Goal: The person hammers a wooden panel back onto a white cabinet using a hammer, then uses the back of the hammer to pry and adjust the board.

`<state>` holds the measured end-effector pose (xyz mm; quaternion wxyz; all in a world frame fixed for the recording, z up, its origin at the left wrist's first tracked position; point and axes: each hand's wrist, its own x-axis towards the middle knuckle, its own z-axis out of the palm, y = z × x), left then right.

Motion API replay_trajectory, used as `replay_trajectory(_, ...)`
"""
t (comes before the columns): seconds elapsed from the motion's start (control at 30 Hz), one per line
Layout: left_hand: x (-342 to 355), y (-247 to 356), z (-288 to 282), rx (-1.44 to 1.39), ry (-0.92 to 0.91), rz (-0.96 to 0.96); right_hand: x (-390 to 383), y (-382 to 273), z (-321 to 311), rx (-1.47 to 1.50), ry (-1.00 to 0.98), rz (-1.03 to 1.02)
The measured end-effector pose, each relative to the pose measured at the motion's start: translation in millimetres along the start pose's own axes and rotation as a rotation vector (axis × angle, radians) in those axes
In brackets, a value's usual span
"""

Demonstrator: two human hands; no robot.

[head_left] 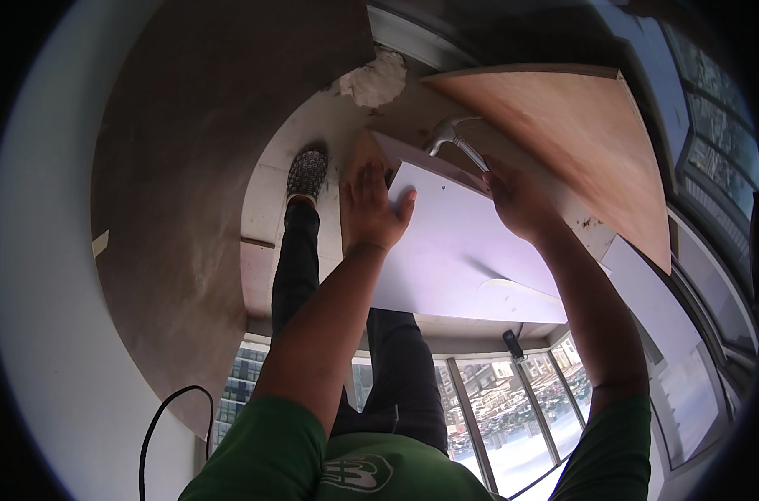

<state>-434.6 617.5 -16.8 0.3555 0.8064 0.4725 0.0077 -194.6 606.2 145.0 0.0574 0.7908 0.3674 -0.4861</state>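
Observation:
My right hand point(517, 200) is closed round the handle of a claw hammer point(473, 154). The metal head is just beyond the far edge of a white panel point(471, 238), near a strip of brown board. Whether the head touches that board I cannot tell. My left hand point(378, 209) lies with fingers stretched along the left side of the work, over a brown board point(356, 163), its thumb against the white panel. A small dark dot marks the panel near its far corner. Lower down, a curved pale shape and a shadow show on its surface.
A large brown sheet point(175, 167) stands along the left, beside a pale wall point(41, 209). Another brown wooden panel point(563, 125) leans at the right, near windows point(722, 125). My shoe point(308, 171) rests on the floor. A black cable point(145, 442) loops at lower left.

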Motion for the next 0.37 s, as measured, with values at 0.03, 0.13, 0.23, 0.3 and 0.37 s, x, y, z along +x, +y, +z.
replay_trajectory(0.03,-1,0,0,0.006,0.003,0.002,1,-7,2,-0.008,0.031,-0.037)
replay_trajectory(0.13,0,2,1,0.015,0.012,0.012,8,-9,7,-0.083,0.043,-0.070)
replay_trajectory(0.23,0,2,1,0.014,0.059,0.000,13,-20,-1,-0.014,0.009,-0.017)
replay_trajectory(0.3,0,1,2,0.005,0.064,0.007,15,-28,-6,0.083,-0.005,0.022)
replay_trajectory(0.37,1,0,1,0.000,0.066,0.014,18,-25,2,-0.039,-0.007,-0.071)
